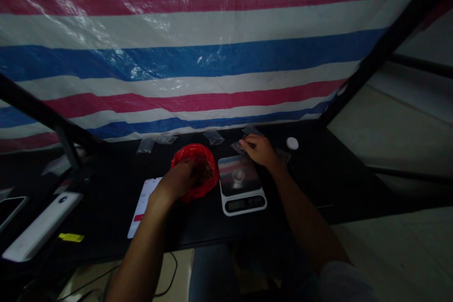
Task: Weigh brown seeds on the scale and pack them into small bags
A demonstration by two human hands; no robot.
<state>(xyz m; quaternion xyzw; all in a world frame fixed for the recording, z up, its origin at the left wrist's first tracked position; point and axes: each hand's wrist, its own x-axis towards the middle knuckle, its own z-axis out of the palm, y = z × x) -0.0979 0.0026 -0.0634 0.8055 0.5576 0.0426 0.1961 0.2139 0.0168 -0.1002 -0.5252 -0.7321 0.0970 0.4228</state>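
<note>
My left hand reaches into a red plastic bag spread open like a bowl, with a mass of small brown bits inside. Its fingertips are lost in the dark of the bag. Beyond the scale, my right hand has its fingers curled closed at a small clear plastic bag. Between the two hands stands a white kitchen scale with a shiny metal plate. A small clear cup sits on that plate. The scale's display is too dark to read.
A lit phone lies left of the red bag. More clear bags lie along the striped sheet. At the far right is a round white object. A white power bank-like block and yellow tag lie left.
</note>
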